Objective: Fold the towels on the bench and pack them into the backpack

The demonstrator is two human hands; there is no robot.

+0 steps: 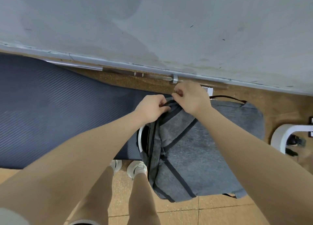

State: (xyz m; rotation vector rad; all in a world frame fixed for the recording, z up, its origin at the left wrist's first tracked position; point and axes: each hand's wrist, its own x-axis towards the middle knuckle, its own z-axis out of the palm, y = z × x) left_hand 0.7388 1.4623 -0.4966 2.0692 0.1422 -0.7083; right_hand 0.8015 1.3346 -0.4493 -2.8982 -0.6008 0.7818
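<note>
A grey backpack (199, 150) with black straps and zips lies on its side, below my hands, over the right end of the bench. My left hand (151, 108) grips the fabric at the bag's top edge with curled fingers. My right hand (191, 97) pinches something small at the top of the bag, seemingly a zip pull. No towel shows; whatever is inside the bag is hidden.
The dark blue ribbed bench pad (55, 109) stretches to the left. A metal bar (138, 74) lies along the foot of the grey wall behind. A white curved frame (281, 135) stands at the right. My legs and white shoes (135, 169) stand on the tan floor.
</note>
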